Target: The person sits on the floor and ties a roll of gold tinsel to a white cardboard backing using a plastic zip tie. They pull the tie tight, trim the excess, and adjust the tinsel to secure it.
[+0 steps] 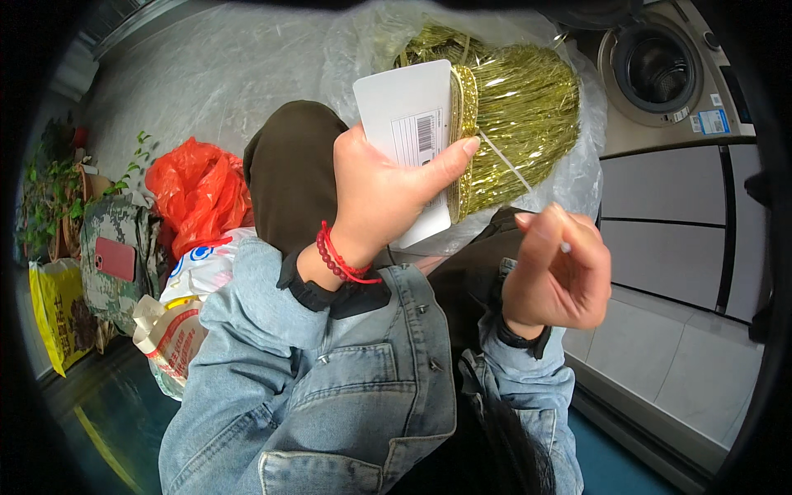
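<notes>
My left hand grips a white card tag with a printed barcode, together with the glittery gold band of a bundle of gold tinsel fringe. Its thumb presses on the band. A thin pale plastic strip runs from the band down towards my right hand. The fingers of that hand are pinched together on a small white end of what looks like a plastic tie; whether it joins the strip is unclear. The fringe lies over a clear plastic bag.
More tinsel lies behind the band. To the left are a red plastic bag, a paper bag, a phone on a camouflage bundle, and potted plants. A washing machine and grey cabinets stand at right.
</notes>
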`<state>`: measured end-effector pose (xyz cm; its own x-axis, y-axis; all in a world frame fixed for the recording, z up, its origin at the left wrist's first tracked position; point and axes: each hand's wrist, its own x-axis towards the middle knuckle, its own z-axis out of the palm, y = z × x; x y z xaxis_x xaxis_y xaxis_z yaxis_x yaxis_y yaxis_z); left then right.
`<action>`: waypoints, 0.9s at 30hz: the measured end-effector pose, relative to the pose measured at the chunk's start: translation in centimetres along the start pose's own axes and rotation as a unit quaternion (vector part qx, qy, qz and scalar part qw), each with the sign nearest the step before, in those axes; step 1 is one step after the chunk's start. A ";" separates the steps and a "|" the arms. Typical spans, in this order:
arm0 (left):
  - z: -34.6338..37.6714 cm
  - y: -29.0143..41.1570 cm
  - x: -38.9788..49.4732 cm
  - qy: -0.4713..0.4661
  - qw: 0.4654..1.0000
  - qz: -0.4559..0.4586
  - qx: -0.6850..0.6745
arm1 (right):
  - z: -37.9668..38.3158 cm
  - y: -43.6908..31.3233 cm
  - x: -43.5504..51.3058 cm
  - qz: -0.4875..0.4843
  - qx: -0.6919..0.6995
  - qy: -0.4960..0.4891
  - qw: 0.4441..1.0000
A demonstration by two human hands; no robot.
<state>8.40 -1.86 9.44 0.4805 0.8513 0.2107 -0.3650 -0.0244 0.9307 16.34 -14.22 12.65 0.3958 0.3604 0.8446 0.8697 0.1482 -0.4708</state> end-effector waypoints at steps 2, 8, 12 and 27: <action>-0.1 0.2 0.0 -0.002 1.000 -0.005 -0.002 | 0.7 0.4 -0.1 -0.014 -0.007 -0.004 1.000; 0.5 0.5 -0.3 -0.027 0.999 -0.006 -0.020 | 2.7 1.6 0.0 -0.008 -0.004 0.022 1.000; 0.5 0.1 -0.2 -0.046 0.999 0.006 -0.012 | 3.0 2.2 -0.1 -0.031 -0.042 -0.007 0.999; -1.0 -1.4 5.5 -0.295 0.845 0.381 0.232 | -9.3 3.3 5.3 0.081 -0.011 -0.049 0.995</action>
<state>10.78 3.35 9.03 0.6102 0.0896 0.7872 -0.4612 -0.7677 0.4449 24.01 -20.33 17.99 0.5016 0.4656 0.7291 0.8038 0.0608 -0.5918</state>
